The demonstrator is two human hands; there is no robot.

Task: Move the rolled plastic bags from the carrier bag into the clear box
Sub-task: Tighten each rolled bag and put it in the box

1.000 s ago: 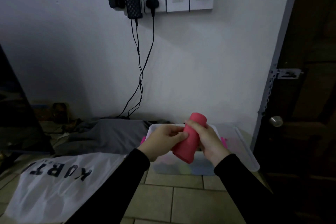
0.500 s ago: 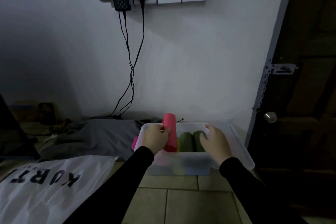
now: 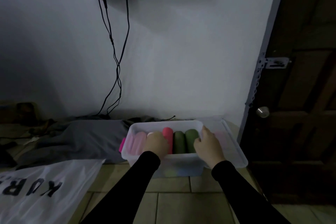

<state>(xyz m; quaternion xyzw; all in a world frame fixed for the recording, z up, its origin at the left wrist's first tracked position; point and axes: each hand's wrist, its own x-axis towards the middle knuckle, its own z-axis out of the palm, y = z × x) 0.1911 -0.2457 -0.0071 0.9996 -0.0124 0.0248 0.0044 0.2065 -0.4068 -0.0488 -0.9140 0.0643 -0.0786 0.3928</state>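
The clear box (image 3: 181, 162) stands on the tiled floor by the wall. Inside lie pale pink rolls (image 3: 137, 142) on the left, a red roll (image 3: 168, 137) in the middle and two green rolls (image 3: 179, 142) on the right. My left hand (image 3: 156, 144) reaches down into the box and holds the red roll's left side; its fingertips are hidden. My right hand (image 3: 208, 146) rests against the rightmost green roll (image 3: 190, 138), thumb up by the box rim. The white carrier bag (image 3: 45, 187) with black letters lies flat at lower left.
The box's clear lid (image 3: 234, 148) lies under my right hand, to the right of the box. A grey cloth (image 3: 81, 138) is heaped left of the box. Black cables (image 3: 116, 71) hang down the wall from the sockets. A dark door (image 3: 300, 96) stands at right.
The red roll has gone from both hands in the air to lying down in the box between the pale and green rolls. My right hand moved onto the green roll. The camera tilted down.
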